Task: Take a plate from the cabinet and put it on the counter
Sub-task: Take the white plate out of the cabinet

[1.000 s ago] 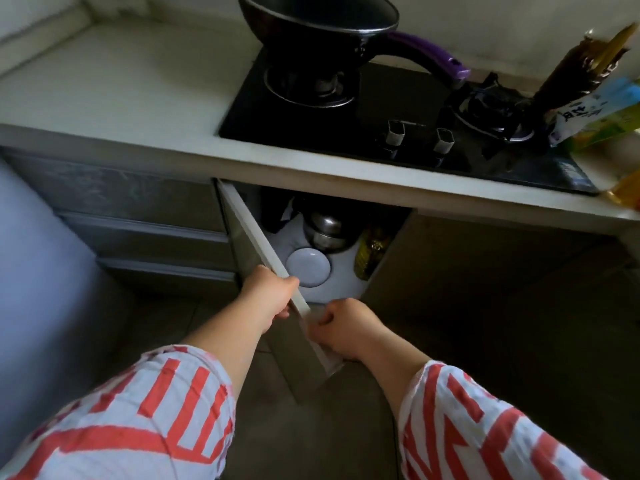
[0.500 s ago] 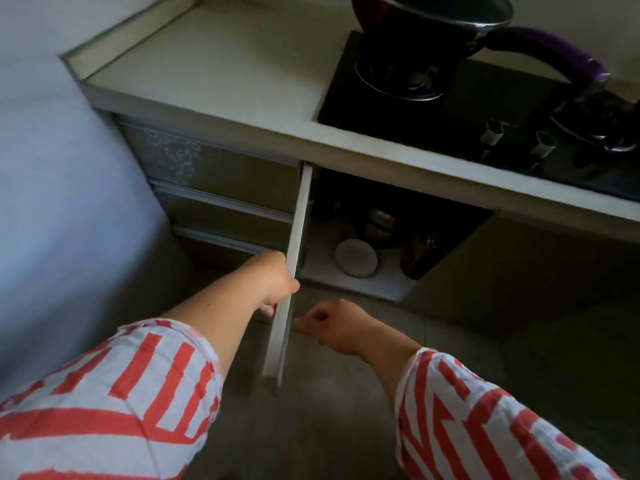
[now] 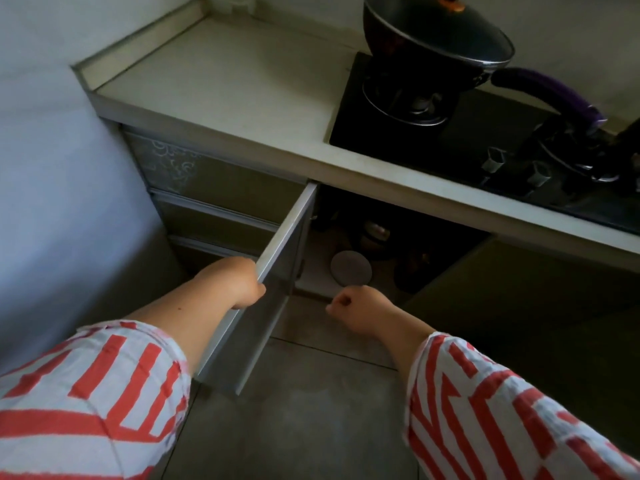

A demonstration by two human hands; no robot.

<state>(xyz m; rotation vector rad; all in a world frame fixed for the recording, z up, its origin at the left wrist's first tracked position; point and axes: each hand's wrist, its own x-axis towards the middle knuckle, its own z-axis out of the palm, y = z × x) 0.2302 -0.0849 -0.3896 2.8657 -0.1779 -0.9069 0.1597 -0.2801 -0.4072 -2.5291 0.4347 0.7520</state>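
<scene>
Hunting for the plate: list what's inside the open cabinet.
Inside the cabinet: a pale round disc on the white shelf floor, a dark metal pot behind it, a dark bottle-like shape beside. Shadow hides the back and right side.

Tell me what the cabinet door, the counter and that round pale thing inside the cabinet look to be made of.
Cabinet door: grey panel, seemingly frosted glass or laminate, in a pale metal-looking edge frame that the left hand grips. Counter: matte off-white, stone or composite by its look, with a raised edge strip. Round pale thing: smooth and light, possibly ceramic; the dark cabinet leaves it open.
</scene>
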